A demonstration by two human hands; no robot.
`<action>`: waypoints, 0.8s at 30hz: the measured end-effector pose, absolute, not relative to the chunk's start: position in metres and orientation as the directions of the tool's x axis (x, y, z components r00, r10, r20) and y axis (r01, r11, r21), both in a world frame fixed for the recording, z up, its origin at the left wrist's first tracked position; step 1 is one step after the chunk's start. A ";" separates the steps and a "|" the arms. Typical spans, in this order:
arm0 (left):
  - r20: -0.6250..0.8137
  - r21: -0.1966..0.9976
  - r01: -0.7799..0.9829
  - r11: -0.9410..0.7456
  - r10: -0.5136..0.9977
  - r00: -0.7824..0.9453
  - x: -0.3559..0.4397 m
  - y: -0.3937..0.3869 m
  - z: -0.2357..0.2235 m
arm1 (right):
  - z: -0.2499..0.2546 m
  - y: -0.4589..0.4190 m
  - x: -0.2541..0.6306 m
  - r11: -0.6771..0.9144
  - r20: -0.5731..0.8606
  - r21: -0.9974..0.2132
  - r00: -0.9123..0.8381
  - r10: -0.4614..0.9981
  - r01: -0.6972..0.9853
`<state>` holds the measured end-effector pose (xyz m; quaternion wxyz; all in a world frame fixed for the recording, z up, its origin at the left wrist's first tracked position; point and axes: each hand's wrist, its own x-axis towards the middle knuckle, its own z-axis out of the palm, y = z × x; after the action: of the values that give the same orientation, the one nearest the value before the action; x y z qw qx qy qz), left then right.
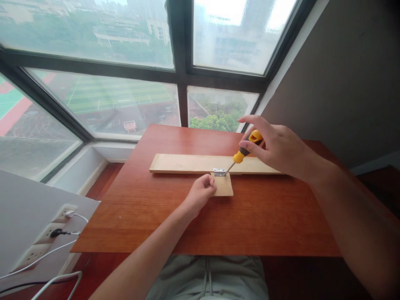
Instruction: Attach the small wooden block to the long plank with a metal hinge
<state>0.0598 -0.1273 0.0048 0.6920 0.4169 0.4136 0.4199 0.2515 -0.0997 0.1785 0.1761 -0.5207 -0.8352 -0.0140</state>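
Observation:
A long pale wooden board (184, 163) lies across the reddish-brown table. At its near edge a silver metal hinge (219, 171) joins it to a small square wooden piece (224, 187). My left hand (202, 189) is closed on the left edge of that small piece, fingers curled. In my right hand (271, 139) is a screwdriver (239, 156) with a yellow and black handle, tilted down to the left. Its tip meets the right end of the hinge; any screw there is too small to make out. The index finger is lifted off the handle.
The table (150, 216) reaches to a window (125, 98) at the back. Wall sockets (50, 233) with plugged-in cables are at the lower left. A dark wall (337, 83) slopes along the right.

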 end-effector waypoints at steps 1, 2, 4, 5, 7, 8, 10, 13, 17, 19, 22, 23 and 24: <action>-0.221 0.925 -0.236 0.299 0.926 0.306 0.060 -0.127 0.005 | 0.176 -0.098 0.250 0.383 0.352 -0.092 -0.330 0.876 0.919; -0.220 0.925 -0.237 0.298 0.926 0.306 0.059 -0.127 0.004 | 0.173 -0.096 0.249 0.321 0.385 -0.046 -0.279 0.880 0.946; -0.219 0.922 -0.245 0.299 0.926 0.307 0.059 -0.127 0.003 | 0.172 -0.095 0.250 0.294 0.388 -0.047 -0.254 0.886 0.955; -0.219 0.920 -0.250 0.300 0.926 0.308 0.059 -0.127 0.002 | 0.174 -0.094 0.251 0.333 0.362 -0.087 -0.282 0.889 0.939; -0.220 0.917 -0.257 0.304 0.925 0.310 0.059 -0.126 0.001 | 0.178 -0.094 0.255 0.448 0.295 -0.199 -0.382 0.876 0.872; -0.220 0.916 -0.260 0.306 0.925 0.310 0.059 -0.126 0.000 | 0.180 -0.094 0.257 0.494 0.268 -0.253 -0.431 0.862 0.832; -0.220 0.914 -0.265 0.308 0.924 0.314 0.058 -0.126 0.000 | 0.181 -0.094 0.259 0.526 0.247 -0.300 -0.468 0.849 0.796; -0.218 0.913 -0.268 0.307 0.924 0.315 0.059 -0.126 0.001 | 0.176 -0.094 0.256 0.413 0.327 -0.163 -0.346 0.880 0.896; -0.219 0.918 -0.257 0.303 0.925 0.311 0.059 -0.127 0.002 | 0.171 -0.095 0.253 0.268 0.408 -0.078 -0.215 0.888 0.960; -0.214 0.918 -0.258 0.300 0.925 0.315 0.059 -0.127 0.002 | 0.174 -0.097 0.254 0.365 0.339 -0.182 -0.290 0.895 0.913; -0.215 0.919 -0.259 0.298 0.927 0.306 0.059 -0.127 0.001 | 0.182 -0.101 0.258 0.516 0.237 -0.368 -0.458 0.856 0.773; -0.218 0.918 -0.259 0.300 0.928 0.301 0.059 -0.127 0.001 | 0.184 -0.102 0.259 0.536 0.223 -0.406 -0.488 0.844 0.740; -0.223 0.917 -0.260 0.303 0.929 0.296 0.059 -0.127 0.001 | 0.185 -0.102 0.259 0.541 0.221 -0.422 -0.496 0.839 0.727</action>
<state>0.0590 -0.1266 0.0015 0.6946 0.4070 0.4109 0.4278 0.2589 -0.1024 0.1846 0.2034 -0.4587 -0.8540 0.1378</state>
